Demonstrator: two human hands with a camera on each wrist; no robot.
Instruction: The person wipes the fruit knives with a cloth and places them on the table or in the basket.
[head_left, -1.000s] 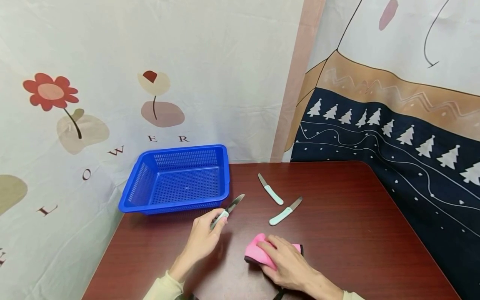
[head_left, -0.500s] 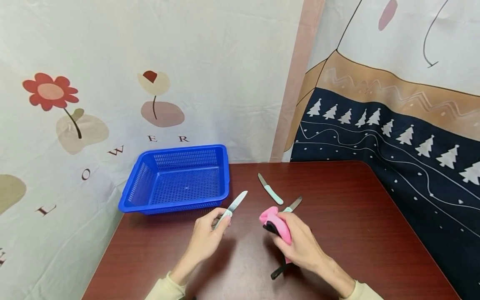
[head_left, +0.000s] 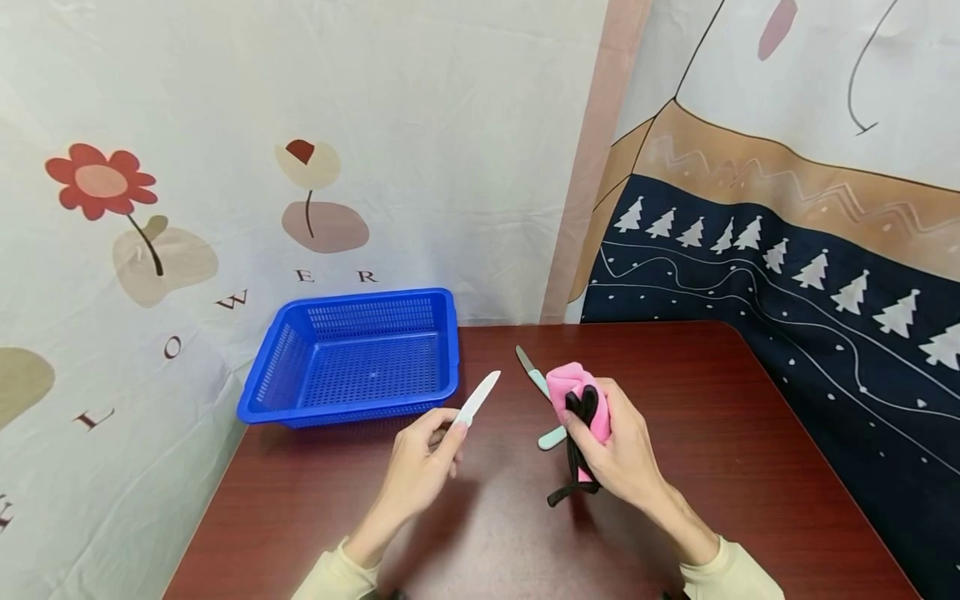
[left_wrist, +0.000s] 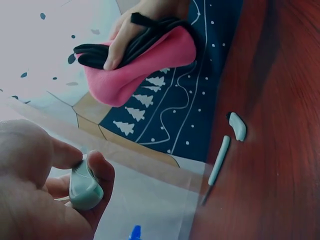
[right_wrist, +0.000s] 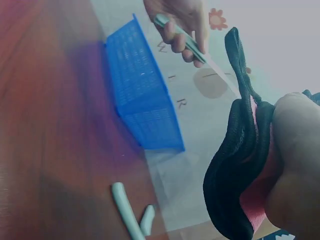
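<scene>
My left hand (head_left: pixel 420 462) pinches a small knife (head_left: pixel 477 398) by its pale green handle, the blade pointing up and to the right above the table. In the left wrist view the handle's end (left_wrist: pixel 86 192) shows between thumb and fingers. My right hand (head_left: pixel 626 446) grips a bunched pink cloth (head_left: pixel 573 383) with black edging, raised off the table; the black trim (right_wrist: pixel 232 170) hangs folded beside the thumb. Behind the cloth lie two more knives with pale green handles: one far knife (head_left: pixel 536 377), and a nearer knife (head_left: pixel 552 437) mostly hidden by cloth and hand.
A blue perforated plastic basket (head_left: pixel 345 410) stands at the back left of the reddish-brown table (head_left: pixel 712 467). Behind the table hang a pale printed cloth (head_left: pixel 465 167) and, to the right, a dark tree-patterned one (head_left: pixel 787 333).
My right hand has lifted the pink cloth from the table and carried it up and away from me, now covering part of the knives. The left hand's knife has risen slightly and turned.
</scene>
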